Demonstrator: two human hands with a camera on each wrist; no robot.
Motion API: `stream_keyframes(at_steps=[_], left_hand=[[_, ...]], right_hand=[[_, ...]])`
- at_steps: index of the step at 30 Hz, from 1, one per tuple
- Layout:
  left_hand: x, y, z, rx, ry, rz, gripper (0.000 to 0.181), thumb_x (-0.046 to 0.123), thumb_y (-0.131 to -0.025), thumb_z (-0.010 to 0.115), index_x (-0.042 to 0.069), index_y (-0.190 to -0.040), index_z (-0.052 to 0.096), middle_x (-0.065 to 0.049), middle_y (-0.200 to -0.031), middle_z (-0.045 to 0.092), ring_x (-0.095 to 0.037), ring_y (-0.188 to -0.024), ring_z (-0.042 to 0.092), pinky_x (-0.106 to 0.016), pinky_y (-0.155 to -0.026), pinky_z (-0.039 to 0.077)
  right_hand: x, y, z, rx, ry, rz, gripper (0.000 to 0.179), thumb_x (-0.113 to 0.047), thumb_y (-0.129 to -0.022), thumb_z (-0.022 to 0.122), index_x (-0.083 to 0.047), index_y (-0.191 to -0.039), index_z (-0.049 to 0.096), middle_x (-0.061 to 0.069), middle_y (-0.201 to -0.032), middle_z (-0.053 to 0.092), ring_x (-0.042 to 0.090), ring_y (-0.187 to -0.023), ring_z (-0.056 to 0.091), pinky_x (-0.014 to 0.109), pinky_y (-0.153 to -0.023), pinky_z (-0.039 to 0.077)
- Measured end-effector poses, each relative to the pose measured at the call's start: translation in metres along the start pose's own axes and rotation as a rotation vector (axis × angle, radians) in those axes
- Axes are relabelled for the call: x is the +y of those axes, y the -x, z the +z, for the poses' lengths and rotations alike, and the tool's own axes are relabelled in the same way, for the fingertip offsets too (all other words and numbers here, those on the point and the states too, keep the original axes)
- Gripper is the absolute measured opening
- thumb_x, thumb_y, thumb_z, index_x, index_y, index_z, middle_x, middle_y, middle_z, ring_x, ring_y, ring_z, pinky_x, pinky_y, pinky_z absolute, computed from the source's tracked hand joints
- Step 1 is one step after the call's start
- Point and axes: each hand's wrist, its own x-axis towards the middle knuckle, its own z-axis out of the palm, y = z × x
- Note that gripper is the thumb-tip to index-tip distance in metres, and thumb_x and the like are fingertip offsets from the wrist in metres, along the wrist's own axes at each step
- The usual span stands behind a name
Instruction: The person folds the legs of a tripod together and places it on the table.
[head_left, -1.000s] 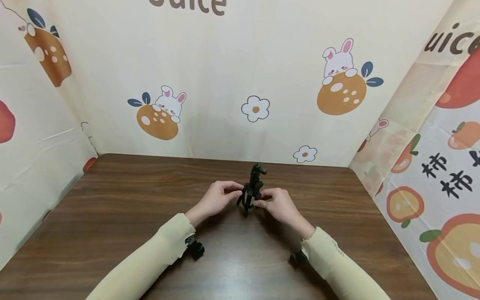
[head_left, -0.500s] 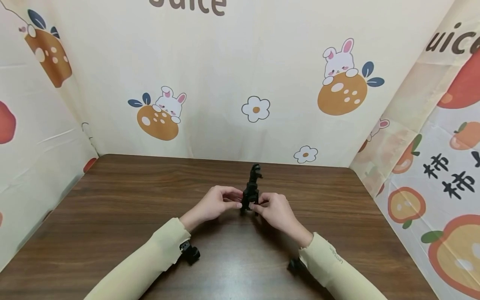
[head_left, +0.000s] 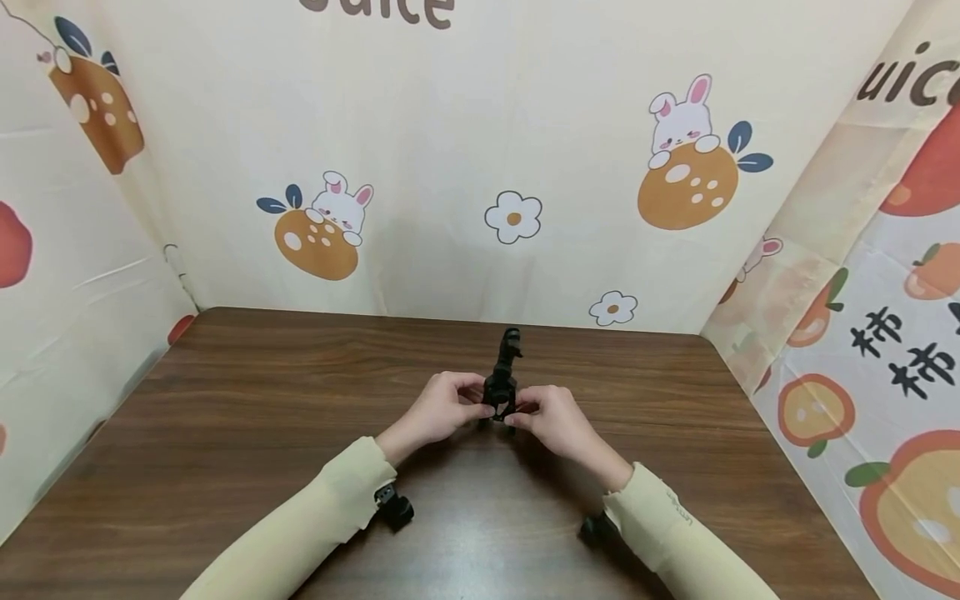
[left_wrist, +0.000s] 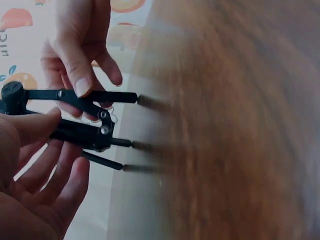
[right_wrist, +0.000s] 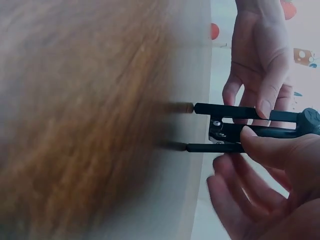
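Observation:
A small black tripod (head_left: 501,385) with a clamp-like head stands upright near the back of the table. My left hand (head_left: 441,407) holds it from the left, the thumb on its lower part. From the right, my right hand (head_left: 553,421) pinches a leg between thumb and fingers. In the left wrist view, the legs (left_wrist: 117,97) stand slightly apart, joined by small metal-pinned braces, and their tips meet the tabletop. The left thumb (left_wrist: 37,125) lies over the tripod's body there. In the right wrist view, the right thumb (right_wrist: 265,147) lies across the lower leg. The tripod's head is outside both wrist views.
The brown wooden table (head_left: 247,417) reaches back to a cream curtain (head_left: 435,125) printed with rabbits and fruit. More printed cloth (head_left: 862,350) hangs at the right side and at the left. A small black camera (head_left: 393,507) is strapped to the left wrist.
The tripod has turned about its upright axis, and its legs look closer together than a second ago. Both hands have shifted slightly down along it and stay on it.

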Motion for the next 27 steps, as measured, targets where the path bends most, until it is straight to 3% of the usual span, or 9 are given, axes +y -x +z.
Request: stream_keyframes(at_steps=[4, 8, 15, 20, 27], left_hand=[[0.002, -0.001, 0.002, 0.018, -0.054, -0.012, 0.020, 0.009, -0.085, 0.079, 0.014, -0.104, 0.077, 0.004, -0.096, 0.073, -0.011, -0.087, 0.067, -0.034, -0.078, 0.053], [0.002, -0.001, 0.002, 0.024, -0.070, -0.009, 0.016, 0.007, -0.086, 0.078, 0.014, -0.101, 0.077, 0.005, -0.090, 0.073, -0.009, -0.083, 0.067, -0.033, -0.076, 0.052], [0.005, -0.001, -0.002, -0.025, -0.033, -0.002, 0.014, 0.005, -0.085, 0.078, 0.011, -0.097, 0.077, 0.004, -0.084, 0.073, -0.010, -0.079, 0.067, -0.030, -0.073, 0.053], [0.007, -0.001, -0.003, -0.051, -0.049, 0.027, 0.012, 0.003, -0.085, 0.078, 0.011, -0.094, 0.077, 0.004, -0.081, 0.073, -0.009, -0.075, 0.067, -0.029, -0.071, 0.053], [0.010, -0.001, -0.002, -0.023, -0.215, 0.057, 0.008, 0.007, -0.083, 0.079, 0.013, -0.087, 0.079, 0.006, -0.079, 0.073, -0.004, -0.069, 0.064, -0.027, -0.065, 0.051]], right_hand=[[0.002, -0.001, -0.002, -0.051, -0.040, -0.006, 0.006, -0.011, -0.084, 0.081, -0.016, -0.084, 0.076, -0.008, -0.080, 0.071, 0.009, -0.071, 0.063, 0.029, -0.062, 0.051], [0.003, -0.003, -0.002, -0.087, -0.059, -0.023, 0.010, -0.008, -0.082, 0.082, -0.015, -0.086, 0.076, -0.007, -0.082, 0.072, 0.008, -0.076, 0.067, 0.028, -0.067, 0.054], [0.004, -0.008, -0.003, -0.103, 0.015, -0.062, 0.011, -0.010, -0.081, 0.083, -0.016, -0.080, 0.073, -0.011, -0.076, 0.070, 0.008, -0.072, 0.060, 0.029, -0.069, 0.050], [0.004, -0.010, -0.002, -0.095, 0.043, -0.081, 0.011, -0.012, -0.079, 0.084, -0.016, -0.079, 0.074, -0.013, -0.074, 0.069, 0.006, -0.072, 0.060, 0.029, -0.069, 0.049], [0.005, -0.012, -0.003, 0.002, 0.103, -0.110, 0.023, -0.018, -0.067, 0.093, -0.017, -0.072, 0.070, -0.013, -0.071, 0.065, 0.007, -0.067, 0.060, 0.027, -0.063, 0.049]])
